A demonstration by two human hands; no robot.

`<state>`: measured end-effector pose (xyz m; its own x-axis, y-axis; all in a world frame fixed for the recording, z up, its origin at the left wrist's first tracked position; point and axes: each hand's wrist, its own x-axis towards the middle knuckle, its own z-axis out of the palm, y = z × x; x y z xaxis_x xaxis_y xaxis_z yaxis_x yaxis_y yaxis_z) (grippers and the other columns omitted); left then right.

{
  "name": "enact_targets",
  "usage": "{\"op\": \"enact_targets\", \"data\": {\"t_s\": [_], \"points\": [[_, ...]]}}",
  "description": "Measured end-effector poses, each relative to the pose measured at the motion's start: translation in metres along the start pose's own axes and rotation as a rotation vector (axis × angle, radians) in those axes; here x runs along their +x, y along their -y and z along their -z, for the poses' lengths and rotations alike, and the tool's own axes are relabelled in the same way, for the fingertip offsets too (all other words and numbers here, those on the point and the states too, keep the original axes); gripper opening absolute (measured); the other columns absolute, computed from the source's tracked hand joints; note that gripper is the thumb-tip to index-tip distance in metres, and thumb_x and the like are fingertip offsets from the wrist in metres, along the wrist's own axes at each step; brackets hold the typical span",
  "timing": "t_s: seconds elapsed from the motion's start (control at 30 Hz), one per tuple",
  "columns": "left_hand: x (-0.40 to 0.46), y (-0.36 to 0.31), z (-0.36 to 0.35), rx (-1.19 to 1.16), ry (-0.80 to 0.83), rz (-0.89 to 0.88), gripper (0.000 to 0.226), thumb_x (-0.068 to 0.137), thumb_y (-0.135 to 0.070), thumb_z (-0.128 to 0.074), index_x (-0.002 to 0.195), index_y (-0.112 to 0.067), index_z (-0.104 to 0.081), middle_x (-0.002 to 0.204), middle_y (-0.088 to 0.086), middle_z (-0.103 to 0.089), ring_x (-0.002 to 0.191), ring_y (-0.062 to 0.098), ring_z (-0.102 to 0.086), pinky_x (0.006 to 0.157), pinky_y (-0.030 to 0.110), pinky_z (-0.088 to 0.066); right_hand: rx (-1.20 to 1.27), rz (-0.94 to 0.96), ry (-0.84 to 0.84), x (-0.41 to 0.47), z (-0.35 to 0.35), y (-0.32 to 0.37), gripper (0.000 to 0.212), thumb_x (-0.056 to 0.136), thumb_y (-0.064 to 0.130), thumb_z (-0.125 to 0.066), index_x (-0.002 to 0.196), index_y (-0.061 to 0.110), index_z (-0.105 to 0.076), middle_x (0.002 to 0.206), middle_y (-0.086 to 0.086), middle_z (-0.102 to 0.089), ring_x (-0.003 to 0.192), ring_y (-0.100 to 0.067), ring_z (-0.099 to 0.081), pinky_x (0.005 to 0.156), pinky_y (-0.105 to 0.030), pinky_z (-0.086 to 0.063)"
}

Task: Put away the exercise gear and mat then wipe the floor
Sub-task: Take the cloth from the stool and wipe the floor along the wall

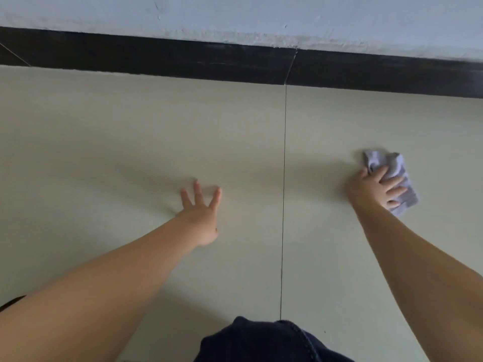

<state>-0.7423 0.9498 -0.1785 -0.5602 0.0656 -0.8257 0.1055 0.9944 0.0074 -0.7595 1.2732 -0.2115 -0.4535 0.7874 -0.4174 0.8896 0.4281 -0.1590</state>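
Presently, wiping stage: right hand (376, 188), fingers spread flat, presses a grey cloth (392, 178) onto the floor (130, 131), right of the tile seam (284, 178), likely for even pressure. Left hand (201, 212), released and splayed left of the seam, apparently braces. No gear or mat in view.

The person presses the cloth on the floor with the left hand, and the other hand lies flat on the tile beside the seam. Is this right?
Not quite: the head view shows the right hand pressing the cloth on the floor. The left hand is the one lying flat on the tile, beside the seam.
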Motion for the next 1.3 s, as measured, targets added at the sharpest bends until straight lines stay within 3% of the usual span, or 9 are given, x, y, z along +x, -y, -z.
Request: {"op": "enact_targets", "data": {"t_s": [0.07, 0.23, 0.3, 0.4, 0.6, 0.67, 0.87, 0.97, 1.3], "points": [[0.000, -0.001, -0.004, 0.004, -0.021, 0.006, 0.097, 0.090, -0.044, -0.056, 0.147, -0.031, 0.022, 0.151, 0.016, 0.033, 0.140, 0.047, 0.017, 0.108, 0.054, -0.029, -0.053, 0.172, 0.003, -0.032, -0.028, 0.036, 0.057, 0.101, 0.040, -0.026, 0.153, 0.023, -0.010, 0.159, -0.012, 0.010, 0.146, -0.034, 0.011, 0.115, -0.054, 0.005], [-0.002, -0.004, -0.017, 0.026, -0.068, 0.037, 0.113, 0.079, -0.059, -0.063, 0.146, -0.032, 0.024, 0.151, 0.014, 0.034, 0.141, 0.045, 0.019, 0.109, 0.060, -0.023, -0.365, 1.224, 0.210, -0.143, -0.099, 0.089, 0.059, 0.098, 0.043, -0.028, 0.152, 0.025, -0.012, 0.160, -0.008, 0.003, 0.147, -0.030, 0.007, 0.117, -0.053, 0.003], [0.000, -0.004, -0.017, 0.022, -0.064, 0.036, 0.113, 0.079, -0.059, -0.063, 0.146, -0.031, 0.024, 0.150, 0.014, 0.036, 0.140, 0.045, 0.020, 0.110, 0.060, -0.023, -0.474, 1.431, 0.273, -0.122, -0.087, 0.097, 0.057, 0.100, 0.045, -0.020, 0.152, 0.026, -0.010, 0.161, 0.000, 0.002, 0.148, -0.023, 0.007, 0.118, -0.046, 0.007], [0.001, -0.002, -0.017, 0.013, -0.061, 0.032, 0.114, 0.080, -0.057, -0.064, 0.145, -0.031, 0.027, 0.147, 0.016, 0.041, 0.140, 0.046, 0.022, 0.110, 0.060, -0.024, -0.388, 1.171, 0.118, -0.040, -0.050, 0.075, 0.055, 0.100, 0.043, -0.017, 0.152, 0.026, -0.009, 0.161, 0.001, -0.001, 0.148, -0.021, 0.004, 0.119, -0.044, 0.002], [0.005, -0.005, -0.019, 0.082, -0.051, 0.059, 0.117, 0.078, -0.062, -0.061, 0.143, -0.030, 0.030, 0.147, 0.018, 0.039, 0.139, 0.047, 0.023, 0.108, 0.059, -0.026, 0.031, -0.026, -0.058, 0.061, 0.023, 0.024, 0.055, 0.102, 0.039, -0.020, 0.153, 0.023, -0.008, 0.161, -0.005, 0.006, 0.147, -0.026, 0.006, 0.117, -0.048, 0.002], [0.004, -0.006, -0.018, 0.095, -0.042, 0.063, 0.117, 0.078, -0.063, -0.061, 0.143, -0.030, 0.031, 0.147, 0.019, 0.040, 0.139, 0.047, 0.024, 0.108, 0.058, -0.027, 0.031, 0.001, -0.081, 0.039, 0.004, 0.057, 0.056, 0.102, 0.038, -0.023, 0.153, 0.021, -0.009, 0.161, -0.006, 0.005, 0.147, -0.028, 0.007, 0.116, -0.049, 0.004], [0.003, -0.004, -0.018, 0.116, -0.050, 0.059, 0.117, 0.078, -0.064, -0.060, 0.143, -0.029, 0.030, 0.147, 0.019, 0.040, 0.139, 0.047, 0.023, 0.108, 0.055, -0.031, -0.335, 1.171, 0.184, -0.085, -0.085, 0.165, 0.055, 0.103, 0.042, -0.018, 0.153, 0.025, -0.004, 0.161, -0.002, 0.007, 0.147, -0.024, 0.012, 0.118, -0.047, 0.010], [0.003, -0.004, -0.018, 0.126, -0.062, 0.049, 0.117, 0.078, -0.065, -0.059, 0.143, -0.029, 0.031, 0.146, 0.020, 0.040, 0.139, 0.047, 0.023, 0.109, 0.055, -0.031, -0.432, 1.390, 0.221, -0.064, -0.077, 0.175, 0.051, 0.104, 0.039, -0.020, 0.152, 0.028, -0.008, 0.161, 0.001, 0.000, 0.148, -0.021, 0.005, 0.117, -0.042, 0.006], [0.003, -0.003, -0.019, 0.130, -0.081, 0.038, 0.116, 0.078, -0.066, -0.058, 0.143, -0.029, 0.030, 0.147, 0.020, 0.039, 0.138, 0.048, 0.023, 0.107, 0.056, -0.031, 0.035, 0.149, -0.082, 0.078, 0.025, 0.051, 0.056, 0.100, 0.044, -0.016, 0.152, 0.026, -0.015, 0.161, -0.004, -0.003, 0.148, -0.025, 0.000, 0.116, -0.047, -0.001]]}}
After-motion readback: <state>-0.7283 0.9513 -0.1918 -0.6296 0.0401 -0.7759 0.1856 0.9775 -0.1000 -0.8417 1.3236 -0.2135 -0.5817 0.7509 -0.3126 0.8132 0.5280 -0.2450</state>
